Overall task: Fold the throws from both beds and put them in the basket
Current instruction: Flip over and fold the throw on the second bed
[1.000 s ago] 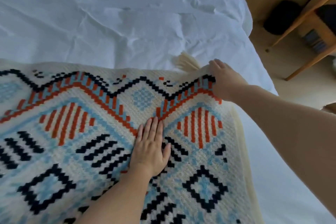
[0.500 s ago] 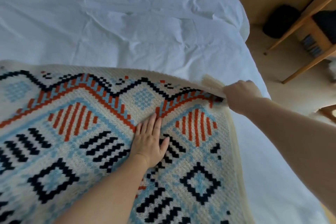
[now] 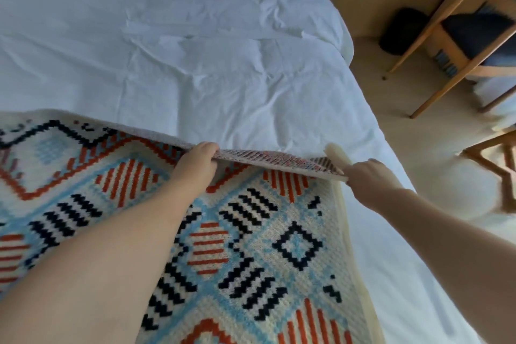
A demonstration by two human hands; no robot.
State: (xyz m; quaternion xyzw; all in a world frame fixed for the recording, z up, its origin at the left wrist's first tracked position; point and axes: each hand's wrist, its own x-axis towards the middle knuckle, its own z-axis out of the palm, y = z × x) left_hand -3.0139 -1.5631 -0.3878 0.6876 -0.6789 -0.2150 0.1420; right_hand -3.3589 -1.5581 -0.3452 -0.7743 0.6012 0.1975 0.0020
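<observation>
A woven throw (image 3: 251, 232) with orange, black and light-blue geometric patterns on cream covers the near part of a white bed (image 3: 195, 50). My left hand (image 3: 196, 163) grips the throw's far edge near the middle. My right hand (image 3: 368, 180) grips the far right corner beside a cream tassel (image 3: 336, 153). The edge between both hands is lifted off the sheet and curls back toward me, showing its underside. No basket is in view.
The bed's right edge drops to a beige carpet (image 3: 405, 126). A wooden chair (image 3: 469, 45) with a dark seat stands at the right, a black object (image 3: 402, 31) beside it near the wall. Another wooden piece (image 3: 497, 156) sits at the far right.
My left hand was lying flat on the throw; it has moved up to the far edge and closed on it. Both hands have raised that edge off the bed.
</observation>
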